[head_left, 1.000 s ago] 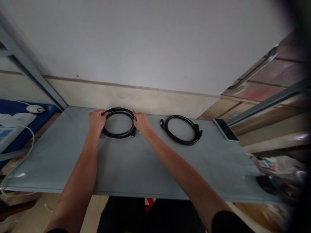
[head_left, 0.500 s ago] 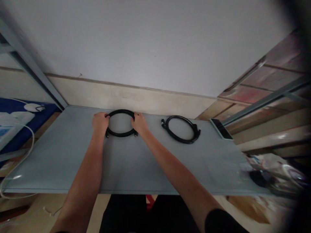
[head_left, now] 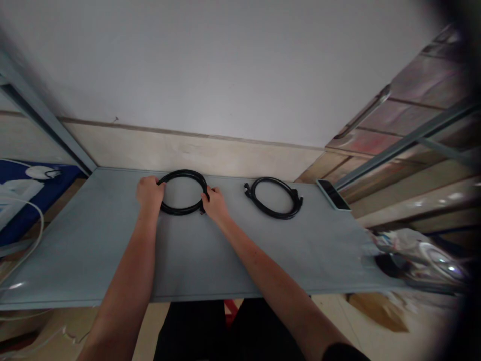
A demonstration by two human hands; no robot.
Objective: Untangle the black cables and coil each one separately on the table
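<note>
A coiled black cable (head_left: 183, 211) forms a loop on the grey table (head_left: 180, 260), toward its back edge. My left hand (head_left: 150, 192) is closed on the left side of this coil. On the opposite side, my right hand (head_left: 215, 201) grips the coil, with a cable end showing just beside the fingers. A second coiled black cable (head_left: 271, 214) lies to the right, touched by neither hand, its connectors sticking out at both sides.
A phone (head_left: 333, 195) lies at the table's back right. Bagged items and dark objects (head_left: 413, 255) crowd the right end. A wall (head_left: 195, 145) runs behind the table. Metal posts (head_left: 48, 123) rise at both ends. A white cord (head_left: 39, 225) hangs at the left.
My right hand has slid slightly down the right side of the coil. The cable end by my left hand no longer shows. The whole view has shifted a little.
</note>
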